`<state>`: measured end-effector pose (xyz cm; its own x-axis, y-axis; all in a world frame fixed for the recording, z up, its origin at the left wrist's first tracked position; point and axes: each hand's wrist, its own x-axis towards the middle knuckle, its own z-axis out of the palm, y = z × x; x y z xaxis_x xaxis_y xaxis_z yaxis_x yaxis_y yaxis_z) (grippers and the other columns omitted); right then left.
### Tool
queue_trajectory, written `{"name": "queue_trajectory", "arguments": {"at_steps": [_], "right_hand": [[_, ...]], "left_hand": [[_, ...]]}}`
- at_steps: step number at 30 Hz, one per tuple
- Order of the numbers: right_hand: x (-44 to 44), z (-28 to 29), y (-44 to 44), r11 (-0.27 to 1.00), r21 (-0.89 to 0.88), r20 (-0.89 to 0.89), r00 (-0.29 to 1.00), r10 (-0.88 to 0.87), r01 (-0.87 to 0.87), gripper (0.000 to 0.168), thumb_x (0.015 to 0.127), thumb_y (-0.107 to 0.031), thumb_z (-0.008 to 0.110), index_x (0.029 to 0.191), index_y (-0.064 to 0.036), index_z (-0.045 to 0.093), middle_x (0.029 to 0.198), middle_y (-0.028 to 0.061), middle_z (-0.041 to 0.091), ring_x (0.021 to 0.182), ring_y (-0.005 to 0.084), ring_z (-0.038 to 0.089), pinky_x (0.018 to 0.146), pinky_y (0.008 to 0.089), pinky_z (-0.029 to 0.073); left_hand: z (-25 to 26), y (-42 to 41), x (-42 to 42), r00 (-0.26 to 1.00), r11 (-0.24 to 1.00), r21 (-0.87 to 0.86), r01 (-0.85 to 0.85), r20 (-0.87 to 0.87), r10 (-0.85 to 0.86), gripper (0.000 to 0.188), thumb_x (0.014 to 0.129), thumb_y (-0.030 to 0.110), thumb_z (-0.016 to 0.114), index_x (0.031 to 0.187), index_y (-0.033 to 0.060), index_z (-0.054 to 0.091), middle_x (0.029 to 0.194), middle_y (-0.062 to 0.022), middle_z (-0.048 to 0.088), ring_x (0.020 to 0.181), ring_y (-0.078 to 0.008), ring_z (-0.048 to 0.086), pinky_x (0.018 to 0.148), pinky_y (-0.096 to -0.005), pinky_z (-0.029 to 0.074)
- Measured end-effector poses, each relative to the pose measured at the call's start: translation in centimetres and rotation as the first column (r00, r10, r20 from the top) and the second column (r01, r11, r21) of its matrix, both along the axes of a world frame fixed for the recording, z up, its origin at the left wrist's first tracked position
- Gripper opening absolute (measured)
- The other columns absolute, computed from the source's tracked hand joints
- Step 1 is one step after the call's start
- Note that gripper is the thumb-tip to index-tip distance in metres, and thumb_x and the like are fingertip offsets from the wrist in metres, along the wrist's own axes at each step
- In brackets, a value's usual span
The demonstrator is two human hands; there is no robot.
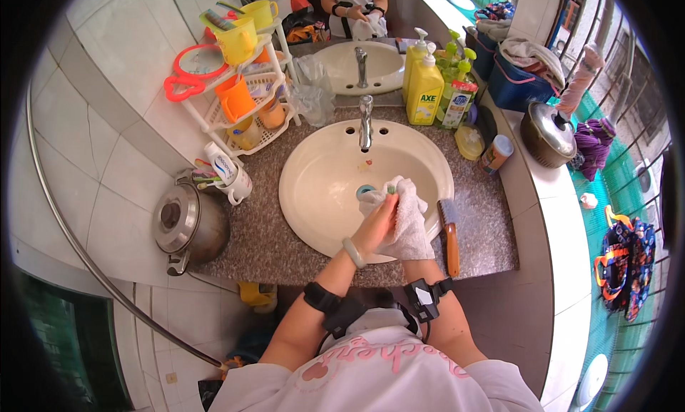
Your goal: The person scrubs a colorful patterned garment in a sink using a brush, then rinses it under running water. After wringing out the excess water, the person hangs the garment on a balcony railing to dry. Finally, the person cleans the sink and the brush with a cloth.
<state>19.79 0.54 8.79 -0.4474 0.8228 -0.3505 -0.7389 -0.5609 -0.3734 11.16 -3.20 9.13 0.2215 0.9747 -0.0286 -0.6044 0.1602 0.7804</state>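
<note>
A white cloth (411, 219), which looks like a small towel, is bunched over the front right part of the cream washbasin (299, 198). My left hand (377, 224) presses and grips the cloth from its left side, with a pale bangle (353, 252) on that wrist. A small green spot shows by its fingertips; I cannot tell what it is. The cloth drapes over my right hand and hides it down to the wrist, so its fingers cannot be seen. Behind the hands rises the chrome faucet (366, 120). A blue-green drain piece (365, 190) shows in the bowl.
On the granite counter (262, 235), a wooden-handled brush (451, 241) lies right of the basin. Yellow (425, 91) and green pump bottles (455, 99) stand behind right. Leftward are a lidded metal pot (187, 224), a toothbrush mug (237, 186) and a white tiered rack (214, 120). A mirror (342, 64) backs the counter.
</note>
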Motion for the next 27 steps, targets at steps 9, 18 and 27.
{"name": "queue_trajectory", "arguments": {"at_steps": [9, 18, 27], "right_hand": [[-1.8, 1.0, -4.6, 0.98, 0.111, -0.124, 0.976, 0.178, -0.164, 0.046, 0.085, -0.039, 0.048, 0.114, -0.004, 0.045, 0.106, 0.0086, 0.052, 0.092, 0.0199, 0.051, 0.076, 0.0326, 0.044], [-2.7, 0.4, -3.8, 0.962, 0.261, 0.04, 0.997, 0.072, -0.08, 0.038, 0.087, -0.032, 0.046, 0.117, -0.008, 0.044, 0.107, 0.0077, 0.05, 0.097, 0.0182, 0.05, 0.081, 0.0312, 0.043], [-2.2, -2.4, -1.9, 0.934, 0.151, -0.141, 0.942, -0.303, 0.323, 0.049, 0.088, -0.047, 0.035, 0.113, -0.007, 0.046, 0.111, 0.0061, 0.052, 0.098, 0.0215, 0.053, 0.087, 0.0326, 0.041]], "left_hand": [[1.3, 4.4, -1.3, -0.107, 0.499, 0.777, -0.384, -0.574, 0.812, 0.021, 0.084, 0.007, 0.046, 0.104, 0.0013, 0.049, 0.098, -0.0126, 0.057, 0.089, -0.028, 0.055, 0.08, -0.0384, 0.041], [1.5, 4.8, -0.4, 0.487, 0.592, 0.303, -0.746, -0.358, 0.797, 0.017, 0.082, 0.005, 0.046, 0.099, 0.0011, 0.049, 0.092, -0.0112, 0.058, 0.093, -0.0222, 0.052, 0.085, -0.0336, 0.039], [2.0, 1.1, -0.4, 0.861, 0.995, -0.1, -0.017, 0.505, 0.066, 0.053, 0.09, 0.039, 0.039, 0.125, 0.0004, 0.033, 0.119, -0.0168, 0.044, 0.12, -0.0298, 0.035, 0.101, -0.0413, 0.029]]}}
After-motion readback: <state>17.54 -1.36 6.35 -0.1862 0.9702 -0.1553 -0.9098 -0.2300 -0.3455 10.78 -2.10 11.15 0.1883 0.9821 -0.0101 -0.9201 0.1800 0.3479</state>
